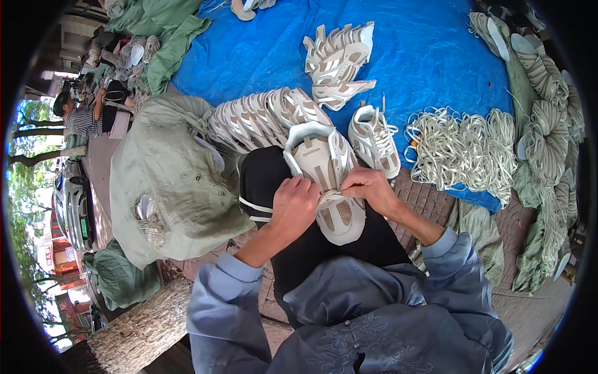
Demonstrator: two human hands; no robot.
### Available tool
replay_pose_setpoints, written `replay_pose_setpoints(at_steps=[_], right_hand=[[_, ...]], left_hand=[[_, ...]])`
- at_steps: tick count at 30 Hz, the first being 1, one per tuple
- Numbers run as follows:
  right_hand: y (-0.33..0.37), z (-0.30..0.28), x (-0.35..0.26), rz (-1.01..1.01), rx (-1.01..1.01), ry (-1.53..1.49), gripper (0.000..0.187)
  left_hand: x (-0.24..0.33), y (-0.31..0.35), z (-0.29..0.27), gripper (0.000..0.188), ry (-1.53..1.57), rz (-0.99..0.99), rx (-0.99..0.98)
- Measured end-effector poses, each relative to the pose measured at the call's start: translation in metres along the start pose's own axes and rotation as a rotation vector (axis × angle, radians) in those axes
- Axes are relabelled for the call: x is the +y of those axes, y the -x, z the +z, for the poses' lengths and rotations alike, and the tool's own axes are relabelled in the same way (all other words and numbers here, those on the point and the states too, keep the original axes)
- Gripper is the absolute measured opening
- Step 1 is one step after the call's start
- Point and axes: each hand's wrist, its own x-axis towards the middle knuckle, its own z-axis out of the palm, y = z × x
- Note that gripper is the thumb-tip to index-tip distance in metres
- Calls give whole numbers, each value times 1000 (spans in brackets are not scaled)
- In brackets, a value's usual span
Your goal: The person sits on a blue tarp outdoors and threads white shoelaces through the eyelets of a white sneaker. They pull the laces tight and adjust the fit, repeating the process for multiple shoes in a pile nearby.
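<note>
A beige and white sneaker upper [339,221] lies across my lap, toe toward me and tongue pointing away. At the bottom of its lace opening, a pale shoelace [330,195] runs between my fingers. My left hand [295,201] is closed in a pinch on the left side of the opening. From the right, my right hand [367,189] pinches at the other side, fingertips close to the left ones. The fingers partly hide the lace ends. Just beyond my right hand stands a laced sneaker [375,140] of the same kind.
A blue tarp [423,56] spreads ahead, bearing stacked shoe uppers [268,118], another fanned stack [339,59] and a heap of white laces [464,149]. A bulging pale sack [171,181] stands left. Bundled uppers [542,131] line the right. A person [87,112] sits far left.
</note>
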Motion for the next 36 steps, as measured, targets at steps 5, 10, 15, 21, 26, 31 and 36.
replay_pose_setpoints(at_steps=[5, 10, 15, 21, 26, 31, 36], right_hand=[[-2, -10, 2, 78, -9, -55, 7], [-7, -4, 0, -123, -41, 158, 8], [-5, -2, -2, -40, -3, 99, 6], [-1, -5, 1, 76, 87, 96, 5], [-3, -5, 4, -191, 157, 331, 6], [-5, -3, 12, -550, 229, 844, 5], [-6, 8, 21, -440, 391, 436, 14]], left_hand=[[3, -6, 1, 10, -96, 23, 73], [-6, -18, -1, 7, -352, 327, -181], [-17, -27, -6, 6, -42, 23, -155], [4, -28, 2, 11, 426, -508, -160], [13, -41, 8, 11, 250, -457, -274], [13, -52, 11, 11, 266, -471, -317], [11, -51, 12, 11, 285, -522, -342]])
